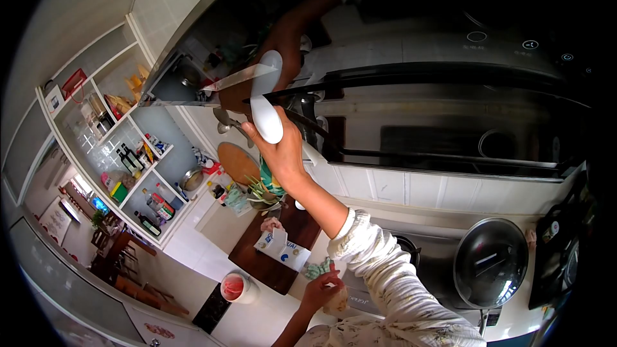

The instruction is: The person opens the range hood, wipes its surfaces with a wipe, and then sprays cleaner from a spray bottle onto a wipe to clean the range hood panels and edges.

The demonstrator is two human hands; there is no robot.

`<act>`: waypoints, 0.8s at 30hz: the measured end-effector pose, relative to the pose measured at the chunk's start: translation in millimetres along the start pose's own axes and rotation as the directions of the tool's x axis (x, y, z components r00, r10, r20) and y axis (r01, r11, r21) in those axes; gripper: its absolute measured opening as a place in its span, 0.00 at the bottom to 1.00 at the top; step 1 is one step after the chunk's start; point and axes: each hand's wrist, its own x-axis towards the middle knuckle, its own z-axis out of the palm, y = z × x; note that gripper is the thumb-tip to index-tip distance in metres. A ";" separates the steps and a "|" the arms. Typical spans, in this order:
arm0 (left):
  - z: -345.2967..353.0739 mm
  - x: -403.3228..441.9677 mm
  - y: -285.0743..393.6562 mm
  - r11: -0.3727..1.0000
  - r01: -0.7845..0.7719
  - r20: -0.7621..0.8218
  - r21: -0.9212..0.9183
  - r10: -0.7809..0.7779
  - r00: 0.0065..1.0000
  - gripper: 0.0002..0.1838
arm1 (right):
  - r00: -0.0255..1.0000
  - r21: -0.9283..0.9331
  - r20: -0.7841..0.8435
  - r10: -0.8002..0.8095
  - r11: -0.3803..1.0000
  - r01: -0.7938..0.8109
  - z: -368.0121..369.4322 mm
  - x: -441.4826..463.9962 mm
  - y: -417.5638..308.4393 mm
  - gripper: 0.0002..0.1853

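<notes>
My right hand, at the end of a raised arm in a white patterned sleeve, is closed around a smooth white object with a rounded end. It is held up against the lower left corner of the glossy black range hood, which mirrors the hand and the object. What kind of object it is, I cannot tell. Lower down, my left hand has its fingers curled together beside a pale green cloth. Whatever those fingers hold is hidden.
Several ladles hang behind my right hand. Below are a round wooden board, a dark wooden board with a printed carton, and a white tub. A lidded pan stands at right, shelves with bottles at left.
</notes>
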 end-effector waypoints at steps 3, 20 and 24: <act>1.5 -2.2 -4.0 1.000 0.012 0.018 -0.023 -0.011 1.000 0.23 | 1.000 -0.045 -0.013 -0.009 0.999 0.009 0.6 -2.3 4.0 0.18; 5.0 -7.1 -14.7 0.998 -0.018 0.037 0.053 0.016 0.999 0.22 | 0.988 -0.287 0.031 -0.148 0.946 0.151 -13.4 -4.0 16.1 0.21; 6.3 -4.2 -20.9 0.997 -0.032 0.029 0.073 0.030 0.999 0.23 | 0.974 -0.150 0.074 -0.213 0.963 0.222 -18.0 -0.2 17.4 0.21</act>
